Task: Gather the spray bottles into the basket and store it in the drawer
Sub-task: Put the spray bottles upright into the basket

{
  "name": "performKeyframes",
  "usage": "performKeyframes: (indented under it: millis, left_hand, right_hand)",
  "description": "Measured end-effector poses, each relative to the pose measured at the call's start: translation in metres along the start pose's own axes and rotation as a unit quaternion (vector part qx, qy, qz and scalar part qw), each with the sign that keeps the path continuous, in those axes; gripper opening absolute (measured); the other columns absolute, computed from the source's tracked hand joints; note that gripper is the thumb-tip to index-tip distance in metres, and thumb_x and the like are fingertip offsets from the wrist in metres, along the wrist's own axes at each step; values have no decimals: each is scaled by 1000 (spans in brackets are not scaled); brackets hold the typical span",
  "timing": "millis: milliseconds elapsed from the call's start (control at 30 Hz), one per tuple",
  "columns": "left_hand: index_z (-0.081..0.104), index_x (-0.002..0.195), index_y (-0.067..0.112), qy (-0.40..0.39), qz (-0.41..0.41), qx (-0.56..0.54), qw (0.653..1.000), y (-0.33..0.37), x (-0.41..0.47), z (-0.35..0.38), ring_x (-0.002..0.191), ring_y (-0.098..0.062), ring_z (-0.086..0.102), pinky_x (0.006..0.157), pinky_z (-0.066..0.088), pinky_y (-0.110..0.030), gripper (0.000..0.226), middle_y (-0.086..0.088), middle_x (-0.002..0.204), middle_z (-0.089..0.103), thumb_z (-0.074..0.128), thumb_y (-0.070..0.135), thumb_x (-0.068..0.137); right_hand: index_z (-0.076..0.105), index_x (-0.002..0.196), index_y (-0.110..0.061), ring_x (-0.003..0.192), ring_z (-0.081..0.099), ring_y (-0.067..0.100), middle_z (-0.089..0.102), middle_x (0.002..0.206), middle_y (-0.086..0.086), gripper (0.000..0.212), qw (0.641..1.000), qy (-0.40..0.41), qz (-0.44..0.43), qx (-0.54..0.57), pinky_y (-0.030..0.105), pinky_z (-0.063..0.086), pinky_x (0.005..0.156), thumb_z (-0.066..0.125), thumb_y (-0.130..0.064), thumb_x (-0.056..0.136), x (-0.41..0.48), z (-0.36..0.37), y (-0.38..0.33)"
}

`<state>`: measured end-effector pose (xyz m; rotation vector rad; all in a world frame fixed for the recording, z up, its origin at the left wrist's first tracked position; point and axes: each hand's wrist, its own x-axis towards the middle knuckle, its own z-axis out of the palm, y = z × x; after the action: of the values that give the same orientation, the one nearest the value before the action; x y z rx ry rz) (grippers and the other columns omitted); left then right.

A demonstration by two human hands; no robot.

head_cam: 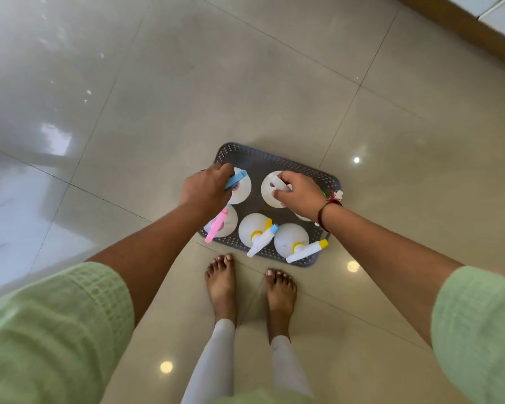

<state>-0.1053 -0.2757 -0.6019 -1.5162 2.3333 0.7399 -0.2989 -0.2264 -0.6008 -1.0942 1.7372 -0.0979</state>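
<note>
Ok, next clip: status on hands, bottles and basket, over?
Left hand shut on blue-trigger bottle, right hand shut on white-trigger bottle. Both bottles in basket on floor, others beside them. Nothing in the way; drawer not seen.

The basket [277, 163] sits on the floor [245, 83] just ahead of my feet [251, 287] — spray bottles [255, 228] upright inside, two behind, three in front, perhaps another beneath my right wrist.

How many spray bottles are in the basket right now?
5 clear: blue-trigger bottle under left hand, white-trigger bottle under right hand, pink, two yellow-collared. Possibly a sixth hidden under the right wrist.
</note>
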Motion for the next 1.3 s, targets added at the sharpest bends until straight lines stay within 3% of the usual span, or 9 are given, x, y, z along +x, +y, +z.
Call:
performKeyframes:
  millis: [400,533,700,833,967,1067,1167,1233,1300]
  left_hand:
    - [45,122,19,-35,-51,-34,998,3,-1,13,95,-28,62,64,40,-30,50,-7,115,63,65,43,83]
    - [46,121,17,-50,-65,11,997,4,2,12,89,-30,63,64,44,-31,45,-9,107,66,58,43,87]
    - [54,123,16,-54,10,82,995,11,9,14,95,-31,61,67,41,-33,34,-12,114,61,57,12,89]
    - [61,121,24,-58,128,146,979,10,15,7,127,-31,42,105,29,-47,43,-8,131,50,62,2,84]
    - [63,118,25,-38,179,163,969,5,16,1,148,-31,8,117,5,-53,39,-11,154,26,66,8,83]
    - [37,141,24,25,88,71,993,10,7,3,148,-30,5,119,5,-48,61,-10,158,17,59,9,86]
    - [17,148,15,63,-174,-125,975,28,1,9,139,-32,30,112,26,-44,76,-12,151,31,57,38,88]
    - [23,143,11,4,-283,-155,947,34,3,17,126,-35,47,104,32,-48,84,-14,137,49,56,58,83]
    - [40,131,11,-36,-292,-136,946,34,6,25,111,-33,58,99,34,-47,65,-11,122,62,54,56,85]
  right_hand:
    - [48,127,-15,116,53,33,50,129,13,61,986,38,61,-151,35,43,89,68,-46,79,2,4,7]
    - [54,119,-13,107,59,32,63,118,12,48,984,78,63,-148,32,43,78,61,-45,84,2,2,8]
    - [54,115,-8,105,60,35,65,114,17,36,982,96,42,-156,29,37,71,57,-30,87,9,8,4]
    - [56,113,-6,106,60,36,65,114,18,35,985,110,58,-122,30,38,71,57,-29,87,8,12,7]
    - [57,111,-7,100,61,34,65,111,18,35,989,106,89,-60,29,38,69,58,-31,86,7,12,12]
    - [58,114,-8,102,61,33,65,114,15,41,990,99,97,-35,29,38,71,60,-37,86,5,14,15]
    - [58,117,-9,105,61,30,65,117,12,48,988,106,110,-22,28,38,73,61,-44,85,7,14,16]
    - [62,112,-9,103,62,31,67,113,12,47,985,119,122,-39,27,38,71,60,-46,84,10,12,16]
    - [66,105,-9,99,63,32,69,107,14,43,981,120,119,-92,28,37,67,59,-44,84,5,17,16]
